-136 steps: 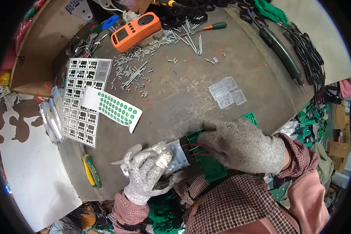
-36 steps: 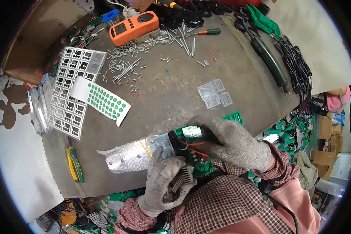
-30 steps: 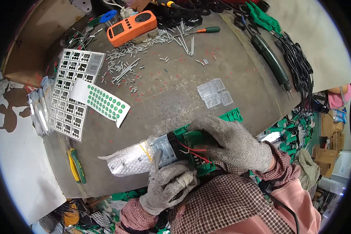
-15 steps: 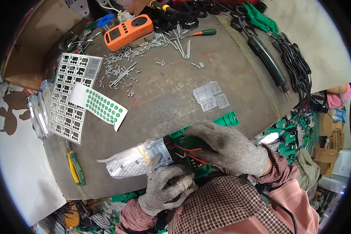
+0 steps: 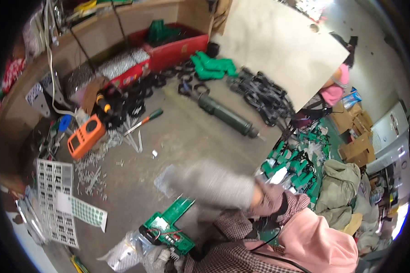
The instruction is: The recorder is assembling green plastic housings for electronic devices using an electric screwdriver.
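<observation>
- Green housing (image 5: pixel 175 211) with bubble-wrapped end (image 5: pixel 122 255): near side, left of centre; probably light and stiff, wrapping slippery; grip the housing's rims.
- Right hand (image 5: pixel 214 184): extended beyond the housing, blurred (opening and hold cannot be told).
- Left hand (image 5: pixel 157 261): beside the bubble-wrapped end, fingers bent; grip unclear.
- Red wires (image 5: pixel 172 233): likely fragile.

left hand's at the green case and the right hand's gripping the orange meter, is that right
Not quite: the right hand isn't gripping the orange meter. The head view shows it blurred over the bench, well apart from the meter. The left hand is at the green case, as you say.
</observation>
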Action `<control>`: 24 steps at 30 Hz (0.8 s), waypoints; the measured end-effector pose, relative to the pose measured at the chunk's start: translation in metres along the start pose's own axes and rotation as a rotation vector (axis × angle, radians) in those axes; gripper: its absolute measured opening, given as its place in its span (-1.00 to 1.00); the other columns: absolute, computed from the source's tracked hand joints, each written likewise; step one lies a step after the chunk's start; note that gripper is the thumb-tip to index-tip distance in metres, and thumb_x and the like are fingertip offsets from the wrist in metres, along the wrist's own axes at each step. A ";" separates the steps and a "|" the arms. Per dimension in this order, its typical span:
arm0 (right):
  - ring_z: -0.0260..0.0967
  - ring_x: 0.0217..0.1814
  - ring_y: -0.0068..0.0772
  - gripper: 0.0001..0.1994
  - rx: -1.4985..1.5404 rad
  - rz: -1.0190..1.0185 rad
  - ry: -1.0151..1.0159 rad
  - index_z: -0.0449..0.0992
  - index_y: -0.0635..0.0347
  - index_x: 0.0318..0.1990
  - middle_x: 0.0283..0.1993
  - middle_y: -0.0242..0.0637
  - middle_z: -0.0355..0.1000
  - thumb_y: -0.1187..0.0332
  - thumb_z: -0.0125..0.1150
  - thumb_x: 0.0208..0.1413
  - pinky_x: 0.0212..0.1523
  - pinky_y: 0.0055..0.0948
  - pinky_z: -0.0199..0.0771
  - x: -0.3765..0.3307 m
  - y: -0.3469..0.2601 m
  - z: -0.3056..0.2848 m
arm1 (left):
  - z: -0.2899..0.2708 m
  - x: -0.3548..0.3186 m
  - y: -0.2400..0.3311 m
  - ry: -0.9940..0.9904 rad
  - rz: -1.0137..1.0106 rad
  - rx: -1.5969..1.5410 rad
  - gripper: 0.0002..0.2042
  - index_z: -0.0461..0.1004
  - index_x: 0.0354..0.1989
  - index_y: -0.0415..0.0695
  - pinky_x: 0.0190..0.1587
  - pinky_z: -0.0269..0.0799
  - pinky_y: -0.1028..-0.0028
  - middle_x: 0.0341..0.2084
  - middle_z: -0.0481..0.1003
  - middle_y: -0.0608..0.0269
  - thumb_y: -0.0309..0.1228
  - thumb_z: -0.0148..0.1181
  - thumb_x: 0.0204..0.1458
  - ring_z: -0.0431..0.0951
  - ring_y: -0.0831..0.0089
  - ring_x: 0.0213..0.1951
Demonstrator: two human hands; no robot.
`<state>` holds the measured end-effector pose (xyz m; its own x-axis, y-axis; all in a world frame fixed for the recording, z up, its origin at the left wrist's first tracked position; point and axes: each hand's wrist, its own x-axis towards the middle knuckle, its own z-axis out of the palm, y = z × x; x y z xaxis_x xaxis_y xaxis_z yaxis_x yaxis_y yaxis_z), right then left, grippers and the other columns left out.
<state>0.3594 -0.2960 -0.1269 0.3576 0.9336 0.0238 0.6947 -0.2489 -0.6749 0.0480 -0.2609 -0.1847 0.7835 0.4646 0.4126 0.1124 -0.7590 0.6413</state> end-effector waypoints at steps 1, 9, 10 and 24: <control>0.41 -0.54 -0.30 -0.79 -0.489 -0.328 0.151 0.55 0.12 -0.08 -0.34 -0.21 0.46 0.46 0.02 0.20 -0.51 -0.27 0.51 0.012 0.031 -0.033 | 0.001 -0.002 0.001 0.037 -0.003 -0.027 -0.68 0.42 -0.05 -0.14 0.09 0.33 -0.05 -0.34 0.46 0.12 -0.38 0.30 0.03 0.49 0.05 -0.28; 0.53 0.00 0.17 -0.53 -1.033 0.395 0.360 0.54 0.34 -0.06 -0.05 0.13 0.49 0.11 0.40 0.04 -0.02 -0.01 0.62 0.030 0.215 -0.174 | -0.046 0.020 0.005 -0.137 -0.037 0.321 -0.19 0.23 0.38 -0.14 0.35 0.10 -0.18 0.28 0.28 -0.12 -0.17 0.44 -0.08 0.22 -0.19 0.31; 0.55 -0.08 0.19 -0.60 -1.009 0.396 0.318 0.53 0.35 -0.07 -0.10 0.17 0.50 0.16 0.31 0.12 -0.05 0.02 0.61 0.032 0.220 -0.177 | -0.047 0.021 -0.004 -0.159 -0.109 0.376 -0.18 0.24 0.38 -0.14 0.33 0.13 -0.11 0.25 0.32 -0.10 -0.18 0.44 -0.09 0.27 -0.14 0.28; 0.16 -0.72 -0.64 -0.70 0.369 0.038 0.253 0.52 0.11 -0.22 -0.59 -0.54 0.28 0.08 0.06 0.38 -0.71 -0.50 0.16 0.118 0.138 -0.118 | -0.022 0.026 -0.008 -0.102 -0.118 0.428 -0.16 0.27 0.40 -0.12 0.27 0.21 0.02 0.17 0.40 -0.04 -0.25 0.49 -0.13 0.37 -0.03 0.19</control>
<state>0.5709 -0.2510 -0.1309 0.5518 0.8218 0.1419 0.4252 -0.1308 -0.8956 0.0539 -0.2325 -0.1653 0.8039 0.5282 0.2733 0.4302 -0.8338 0.3461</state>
